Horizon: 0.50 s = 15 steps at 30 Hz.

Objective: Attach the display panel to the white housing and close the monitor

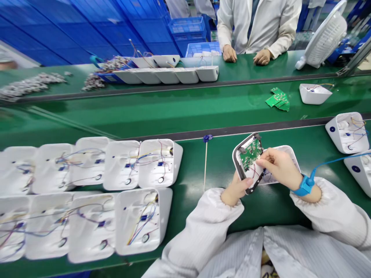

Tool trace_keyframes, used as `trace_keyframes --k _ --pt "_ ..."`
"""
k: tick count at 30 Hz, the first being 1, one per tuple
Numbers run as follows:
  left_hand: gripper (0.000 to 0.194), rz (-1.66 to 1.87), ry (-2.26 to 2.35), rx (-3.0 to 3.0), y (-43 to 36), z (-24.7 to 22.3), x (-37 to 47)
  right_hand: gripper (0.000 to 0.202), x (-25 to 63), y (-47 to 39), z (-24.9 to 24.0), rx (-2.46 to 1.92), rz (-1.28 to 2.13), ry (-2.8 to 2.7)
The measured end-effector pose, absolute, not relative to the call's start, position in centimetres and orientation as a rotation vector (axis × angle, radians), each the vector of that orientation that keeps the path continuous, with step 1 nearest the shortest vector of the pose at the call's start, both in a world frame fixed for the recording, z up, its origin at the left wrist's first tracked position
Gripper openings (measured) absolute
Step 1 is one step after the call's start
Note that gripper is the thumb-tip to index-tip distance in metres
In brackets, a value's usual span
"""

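My left hand grips the lower edge of a tilted white housing part with a dark rim. Inside that part sits a green circuit board with thin wires below it. My right hand, wearing a blue wrist strap, has its fingers pinched together at the board's right edge; whatever lies between the fingertips is too small to name. Behind both hands, a white shell rests on the green bench, partly covered by my right hand and the held part.
Rows of white shells with wires fill the left side. More shells stand at the right. Loose green boards lie on the middle strip. Across the bench are a person's hands and a white fan.
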<state>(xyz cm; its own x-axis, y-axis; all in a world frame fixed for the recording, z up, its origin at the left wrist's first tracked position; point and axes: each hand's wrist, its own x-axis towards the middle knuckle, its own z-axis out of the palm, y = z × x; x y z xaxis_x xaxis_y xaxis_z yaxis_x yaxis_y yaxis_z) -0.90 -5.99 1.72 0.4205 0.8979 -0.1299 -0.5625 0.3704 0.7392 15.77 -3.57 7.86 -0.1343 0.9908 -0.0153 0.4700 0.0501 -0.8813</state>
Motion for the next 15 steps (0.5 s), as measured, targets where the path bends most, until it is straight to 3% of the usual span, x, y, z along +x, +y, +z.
trace_keyframes --k 15 --pt "0.083 0.977 0.556 0.751 -5.64 1.77 -0.86 0.027 16.15 -3.33 7.14 -1.443 1.14 -1.649"
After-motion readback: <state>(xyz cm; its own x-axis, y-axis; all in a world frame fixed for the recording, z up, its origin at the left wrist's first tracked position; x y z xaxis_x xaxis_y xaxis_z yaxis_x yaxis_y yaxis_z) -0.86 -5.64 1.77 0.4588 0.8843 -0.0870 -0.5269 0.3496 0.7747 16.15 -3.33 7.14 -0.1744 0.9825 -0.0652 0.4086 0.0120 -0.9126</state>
